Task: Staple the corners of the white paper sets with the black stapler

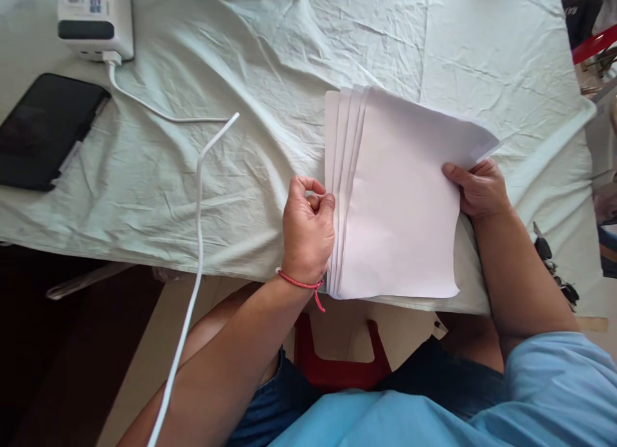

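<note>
A fanned stack of white paper sheets point(405, 196) lies over the front edge of the cloth-covered table, its left edges stepped apart. At the stack's right side, my right hand point(484, 189) grips the sheets with the thumb on top and the fingers underneath. The upper right corner of the paper lifts and curls. My left hand point(308, 228) is closed beside the left edges, its fingers curled and its thumb by the paper. Whether it pinches a sheet edge is hidden. A red cord bracelet point(301, 281) circles the left wrist.
A white power adapter block point(96, 23) stands at the back left, with a white cable point(198, 203) running toward me across my left forearm. A dark phone or tablet point(51, 129) lies at the left. Keys point(554, 267) are at the right, and a red stool point(342, 370) is below.
</note>
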The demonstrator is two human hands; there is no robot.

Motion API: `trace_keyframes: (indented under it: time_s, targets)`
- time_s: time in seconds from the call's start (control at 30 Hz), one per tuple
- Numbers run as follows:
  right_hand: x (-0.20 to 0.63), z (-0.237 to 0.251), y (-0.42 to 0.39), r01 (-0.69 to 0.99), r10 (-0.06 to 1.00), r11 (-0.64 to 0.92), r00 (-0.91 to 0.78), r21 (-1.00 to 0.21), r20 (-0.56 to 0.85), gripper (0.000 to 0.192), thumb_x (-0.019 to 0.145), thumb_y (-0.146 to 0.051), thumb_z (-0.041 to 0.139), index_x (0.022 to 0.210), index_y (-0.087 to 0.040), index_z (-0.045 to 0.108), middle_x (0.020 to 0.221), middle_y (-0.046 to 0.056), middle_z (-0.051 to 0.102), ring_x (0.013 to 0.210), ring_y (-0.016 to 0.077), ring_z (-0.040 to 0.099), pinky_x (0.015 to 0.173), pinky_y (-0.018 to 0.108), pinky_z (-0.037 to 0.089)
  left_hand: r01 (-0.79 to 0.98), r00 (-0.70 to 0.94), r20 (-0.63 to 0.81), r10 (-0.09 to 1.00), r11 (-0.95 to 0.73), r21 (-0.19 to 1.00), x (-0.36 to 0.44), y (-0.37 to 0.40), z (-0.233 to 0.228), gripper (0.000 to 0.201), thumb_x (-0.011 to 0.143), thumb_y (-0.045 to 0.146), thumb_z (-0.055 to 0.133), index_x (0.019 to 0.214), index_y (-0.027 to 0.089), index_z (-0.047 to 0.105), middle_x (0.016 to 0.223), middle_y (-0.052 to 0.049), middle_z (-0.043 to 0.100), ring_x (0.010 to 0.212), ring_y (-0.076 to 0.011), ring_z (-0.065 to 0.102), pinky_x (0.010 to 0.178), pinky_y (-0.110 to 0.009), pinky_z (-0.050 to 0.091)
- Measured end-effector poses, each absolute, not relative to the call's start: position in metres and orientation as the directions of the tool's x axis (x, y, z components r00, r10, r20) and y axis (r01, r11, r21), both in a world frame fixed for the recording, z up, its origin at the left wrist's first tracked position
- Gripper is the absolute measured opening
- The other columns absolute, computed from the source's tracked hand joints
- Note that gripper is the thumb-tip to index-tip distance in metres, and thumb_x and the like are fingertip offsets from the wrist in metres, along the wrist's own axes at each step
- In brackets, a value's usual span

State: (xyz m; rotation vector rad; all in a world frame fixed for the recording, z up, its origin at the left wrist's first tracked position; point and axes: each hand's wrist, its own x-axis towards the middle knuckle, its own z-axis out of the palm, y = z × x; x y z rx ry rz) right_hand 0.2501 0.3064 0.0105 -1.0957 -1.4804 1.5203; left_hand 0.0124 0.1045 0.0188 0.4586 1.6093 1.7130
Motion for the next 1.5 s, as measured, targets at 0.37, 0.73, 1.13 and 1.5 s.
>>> trace_keyframes:
  time_s: [0.37, 0.73, 1.13, 1.5]
  targets:
    - [0.2541, 0.0083, 0.3096, 0.107, 0.922, -0.033, -0.381, -0.994, -0.072, 0.040, 0.067, -0.048, 0.100, 0.096, -0.031, 0.079, 0.102, 0.005, 0.082, 0.103, 0.0339, 0.080, 0.089, 0.051, 0.071, -0.220, -0.658, -0.181, 0.731, 0.044, 0.975, 0.0164, 0.1107, 0.0155, 0.011, 0.092, 0.028, 0.067, 0.093, 0.019, 0.074, 0.085, -0.001, 0.071, 0.082, -0.0159, 0.065, 0.080, -0.029, 0.051]
    - [0.2480, 0.0120, 0.3103, 0.067, 0.927, -0.069, -0.363, -0.995, -0.089, 0.043, 0.064, -0.052, 0.099, 0.096, -0.030, 0.082, 0.099, 0.005, 0.082, 0.103, 0.0321, 0.080, 0.081, 0.048, 0.071, -0.123, -0.692, -0.178, 0.699, 0.128, 0.984, 0.0137, 0.1096, 0.0131, 0.009, 0.085, 0.023, 0.076, 0.080, 0.019, 0.070, 0.069, 0.003, 0.065, 0.066, -0.0130, 0.054, 0.068, -0.028, 0.044]
    - [0.2472, 0.0130, 0.3105, 0.030, 0.926, -0.056, -0.373, -0.998, -0.064, 0.038, 0.064, -0.048, 0.099, 0.094, -0.030, 0.083, 0.099, 0.004, 0.082, 0.106, 0.0322, 0.079, 0.091, 0.050, 0.070, -0.237, -0.675, -0.234, 0.700, 0.094, 0.967, 0.0168, 0.1090, 0.0178, 0.027, 0.083, 0.009, 0.069, 0.097, 0.026, 0.054, 0.061, 0.009, 0.055, 0.052, -0.0102, 0.049, 0.053, -0.024, 0.038]
    - [0.2485, 0.0135, 0.3106, 0.056, 0.929, -0.051, -0.364, -0.997, -0.068, 0.039, 0.066, -0.050, 0.098, 0.096, -0.031, 0.082, 0.101, 0.003, 0.083, 0.105, 0.0318, 0.080, 0.087, 0.049, 0.071, -0.103, -0.681, -0.095, 0.726, 0.034, 0.994, 0.0170, 0.1091, 0.0143, 0.016, 0.083, 0.006, 0.065, 0.079, 0.022, 0.063, 0.070, 0.004, 0.060, 0.062, -0.0104, 0.054, 0.061, -0.024, 0.043]
